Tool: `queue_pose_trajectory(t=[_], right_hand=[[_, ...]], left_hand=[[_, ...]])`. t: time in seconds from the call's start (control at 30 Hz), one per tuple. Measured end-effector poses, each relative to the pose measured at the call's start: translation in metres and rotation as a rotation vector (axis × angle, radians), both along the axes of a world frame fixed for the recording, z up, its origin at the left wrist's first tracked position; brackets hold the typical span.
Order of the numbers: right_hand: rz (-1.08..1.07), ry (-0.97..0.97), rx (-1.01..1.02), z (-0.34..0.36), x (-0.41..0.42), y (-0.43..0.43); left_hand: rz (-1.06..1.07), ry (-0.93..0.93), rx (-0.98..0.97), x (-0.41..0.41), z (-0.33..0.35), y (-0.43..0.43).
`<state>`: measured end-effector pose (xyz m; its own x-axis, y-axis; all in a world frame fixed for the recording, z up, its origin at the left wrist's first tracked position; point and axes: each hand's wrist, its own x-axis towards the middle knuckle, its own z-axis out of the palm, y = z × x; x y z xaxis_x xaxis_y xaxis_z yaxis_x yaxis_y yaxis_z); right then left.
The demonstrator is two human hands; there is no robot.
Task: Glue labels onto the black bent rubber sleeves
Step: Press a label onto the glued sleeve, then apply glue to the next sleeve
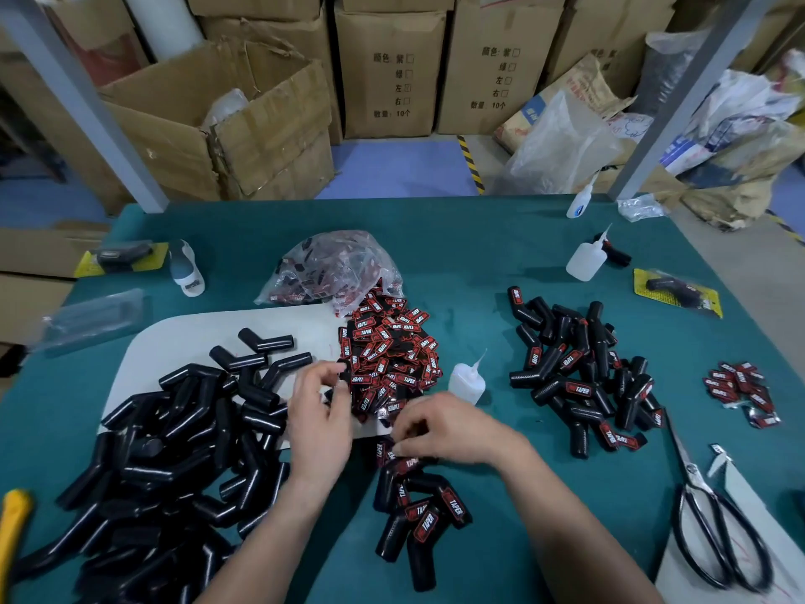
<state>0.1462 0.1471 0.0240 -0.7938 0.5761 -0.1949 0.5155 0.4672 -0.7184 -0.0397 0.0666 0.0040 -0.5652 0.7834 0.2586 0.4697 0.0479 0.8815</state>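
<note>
Black rubber sleeves — unlabelled heap lying beside your left hand; likely light, pliant, grippy, best taken by a straight leg. Your right hand is pinching a flimsy label at the label pile's near edge — left fingers are curling, contents unclear.

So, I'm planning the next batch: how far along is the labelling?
Done: a large pile of labelled sleeves on the right, and a smaller labelled pile between the forearms. In hand: the right hand pinches a labelled sleeve at that small pile's far end; the left hand is at the loose labels. Left: the heap of bare sleeves, seemingly more than what is finished.
</note>
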Motion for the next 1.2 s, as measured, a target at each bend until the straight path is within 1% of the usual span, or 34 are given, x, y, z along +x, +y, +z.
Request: queue_pose_trajectory(t=[0.07, 0.1, 0.13, 0.17, 0.23, 0.33, 0.47, 0.53, 0.57, 0.6, 0.63, 0.67, 0.7, 0.73, 0.8, 0.83, 0.87, 1.0, 1.07, 1.2], right_hand=[[-0.02, 0.031, 0.128, -0.01, -0.005, 0.0], [-0.057, 0.065, 0.181, -0.015, -0.008, 0.0], [-0.095, 0.098, 0.227, -0.019, -0.01, -0.001], [-0.128, 0.11, 0.266, -0.023, -0.012, -0.002], [-0.179, 0.12, 0.318, -0.03, -0.016, -0.006], [-0.258, 0.234, 0.426, -0.038, -0.022, -0.014], [-0.222, 0.334, 0.465, -0.046, -0.027, -0.015], [-0.2, 0.363, 0.491, -0.05, -0.026, -0.013], [-0.202, 0.382, 0.506, -0.051, -0.025, -0.013], [-0.221, 0.413, 0.511, -0.05, -0.025, -0.012], [-0.257, 0.452, 0.505, -0.048, -0.026, -0.012], [-0.299, 0.493, 0.485, -0.045, -0.027, -0.013], [-0.349, 0.534, 0.445, -0.041, -0.028, -0.014], [-0.4, 0.57, 0.395, -0.037, -0.029, -0.015], [-0.458, 0.62, 0.369, -0.034, -0.028, -0.016], [-0.471, 0.626, 0.408, -0.035, -0.027, -0.017], [-0.478, 0.636, 0.454, -0.035, -0.026, -0.017], [-0.498, 0.72, 0.58, -0.038, -0.023, -0.014], [-0.48, 0.782, 0.637, -0.04, -0.024, -0.015], [-0.44, 0.87, 0.7, -0.04, -0.029, -0.017]], left_hand=[[-0.036, 0.464, -0.154, -0.015, 0.0, 0.002], [-0.022, 0.609, -0.222, -0.022, -0.002, 0.002], [0.0, 0.683, -0.291, -0.027, -0.003, 0.002], [0.018, 0.724, -0.349, -0.031, -0.003, 0.002], [0.038, 0.743, -0.403, -0.041, -0.008, 0.003], [0.055, 0.739, -0.454, -0.049, -0.012, 0.009], [0.043, 0.814, -0.557, -0.051, -0.015, 0.014], [0.024, 0.849, -0.55, -0.05, -0.012, 0.014], [0.003, 0.855, -0.503, -0.047, -0.009, 0.014], [-0.025, 0.825, -0.41, -0.042, -0.007, 0.014], [-0.051, 0.747, -0.27, -0.036, -0.004, 0.013], [-0.094, 0.624, -0.121, -0.028, -0.001, 0.012], [-0.155, 0.437, 0.0, -0.02, 0.003, 0.009], [-0.223, 0.191, 0.073, -0.01, 0.007, 0.006], [-0.337, -0.31, 0.117, 0.014, 0.01, 0.0], [-0.328, -0.478, 0.143, 0.026, 0.009, -0.002], [-0.293, -0.601, 0.169, 0.036, 0.007, -0.003], [-0.231, -0.991, 0.239, 0.056, 0.004, -0.005], [-0.226, -1.099, 0.254, 0.059, 0.005, -0.006], [-0.193, -1.318, 0.213, 0.06, 0.006, -0.005]])
